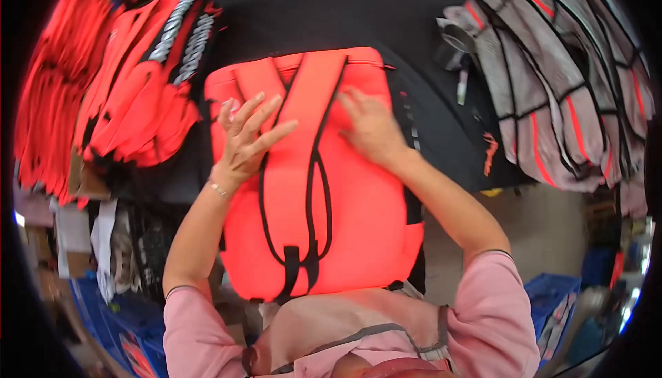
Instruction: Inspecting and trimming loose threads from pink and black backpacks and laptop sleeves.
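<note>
A bright coral-red backpack (pixel 358 219) lies in front of me with its shoulder straps facing up, its bottom end close to my body. The two padded straps (pixel 301 109) overlap and run down to black webbing (pixel 292 268) near that bottom end. Over the upper left of the pack, my left hand (pixel 249 130) has its fingers spread and holds nothing. On the right, my right hand (pixel 371 126) is at the panel beside the strap's edge; its fingers are smeared by motion.
Stacked coral-red bag pieces (pixel 141 102) lie at the left of the black table (pixel 310 13). Grey panels with black and red trim (pixel 552 102) pile up at the right, near a tape roll (pixel 455 35) and some red thread (pixel 490 154). Blue bins (pixel 121 316) stand below the table.
</note>
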`<act>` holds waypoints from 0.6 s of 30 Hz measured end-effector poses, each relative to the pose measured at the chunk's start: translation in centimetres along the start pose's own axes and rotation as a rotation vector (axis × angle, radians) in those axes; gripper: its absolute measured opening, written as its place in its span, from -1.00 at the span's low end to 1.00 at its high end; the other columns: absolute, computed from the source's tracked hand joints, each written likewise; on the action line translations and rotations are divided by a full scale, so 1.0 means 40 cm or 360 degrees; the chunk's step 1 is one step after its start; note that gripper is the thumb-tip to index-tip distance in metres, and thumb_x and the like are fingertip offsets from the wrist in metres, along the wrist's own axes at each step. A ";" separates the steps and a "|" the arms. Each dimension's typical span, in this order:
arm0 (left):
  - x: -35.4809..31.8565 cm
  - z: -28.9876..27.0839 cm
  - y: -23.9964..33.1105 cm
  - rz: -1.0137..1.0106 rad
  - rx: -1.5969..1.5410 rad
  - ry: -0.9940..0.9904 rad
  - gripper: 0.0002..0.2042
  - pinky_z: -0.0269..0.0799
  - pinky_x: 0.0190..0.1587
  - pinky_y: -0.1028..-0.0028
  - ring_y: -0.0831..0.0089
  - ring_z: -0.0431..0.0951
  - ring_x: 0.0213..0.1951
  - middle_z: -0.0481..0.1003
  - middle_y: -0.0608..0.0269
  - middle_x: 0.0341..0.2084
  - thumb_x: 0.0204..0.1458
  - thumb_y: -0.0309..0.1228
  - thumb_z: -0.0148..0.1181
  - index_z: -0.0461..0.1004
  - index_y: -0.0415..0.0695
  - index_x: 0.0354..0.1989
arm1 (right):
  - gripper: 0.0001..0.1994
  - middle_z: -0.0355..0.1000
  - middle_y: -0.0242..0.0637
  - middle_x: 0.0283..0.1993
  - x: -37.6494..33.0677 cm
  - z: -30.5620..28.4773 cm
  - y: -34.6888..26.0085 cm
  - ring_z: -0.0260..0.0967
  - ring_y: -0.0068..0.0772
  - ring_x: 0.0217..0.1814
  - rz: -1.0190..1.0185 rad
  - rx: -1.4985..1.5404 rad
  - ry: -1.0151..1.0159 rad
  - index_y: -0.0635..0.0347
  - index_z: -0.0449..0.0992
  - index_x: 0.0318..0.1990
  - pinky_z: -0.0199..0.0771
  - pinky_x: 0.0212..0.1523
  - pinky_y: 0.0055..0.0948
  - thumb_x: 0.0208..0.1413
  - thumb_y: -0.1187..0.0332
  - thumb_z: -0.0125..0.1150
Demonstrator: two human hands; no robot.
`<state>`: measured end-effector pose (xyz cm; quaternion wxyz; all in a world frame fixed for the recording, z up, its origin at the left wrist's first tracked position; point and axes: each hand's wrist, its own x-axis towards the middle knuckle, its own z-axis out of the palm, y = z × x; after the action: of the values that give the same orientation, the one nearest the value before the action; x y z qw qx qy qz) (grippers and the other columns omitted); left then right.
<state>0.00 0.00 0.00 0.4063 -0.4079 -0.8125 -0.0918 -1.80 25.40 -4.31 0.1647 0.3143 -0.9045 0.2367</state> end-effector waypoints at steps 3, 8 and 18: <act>0.138 -0.006 -0.098 0.0120 -0.0479 -0.0421 -0.71 0.40 0.09 0.27 0.27 0.54 0.01 0.57 0.22 -0.06 0.04 -0.39 0.12 0.59 -0.06 -0.06 | -0.39 0.25 -0.01 0.26 0.034 -0.044 0.018 0.20 0.08 0.27 -0.0049 0.0039 0.0030 0.21 0.28 0.24 0.24 0.28 -0.13 0.00 0.38 0.32; 0.254 0.111 -0.232 -0.0431 -0.1037 -0.0163 -0.73 0.46 -0.02 0.35 0.23 0.56 -0.07 0.57 0.10 -0.14 0.16 -0.47 0.02 0.55 -0.25 -0.04 | -0.81 0.49 -0.17 -0.14 -0.042 -0.209 0.219 0.41 -0.05 -0.12 0.0177 -0.0211 0.0643 0.18 0.50 -0.16 0.41 -0.10 -0.17 0.03 0.44 0.22; 0.367 0.379 -0.293 -0.1031 0.0488 -0.0116 -0.12 0.15 0.23 -0.14 -0.04 0.16 0.32 0.11 -0.14 0.33 -0.03 0.03 0.29 0.03 -0.22 0.36 | -0.77 0.42 -0.16 -0.13 -0.330 -0.276 0.429 0.33 -0.06 0.09 0.1202 -0.1429 0.0079 0.32 0.46 -0.10 0.47 -0.07 -0.07 0.13 0.46 -0.02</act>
<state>-22.45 8.31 3.04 0.3833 -0.0665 -0.9179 -0.0784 -1.37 49.60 -6.56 0.2070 -0.1361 -0.9614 -0.1200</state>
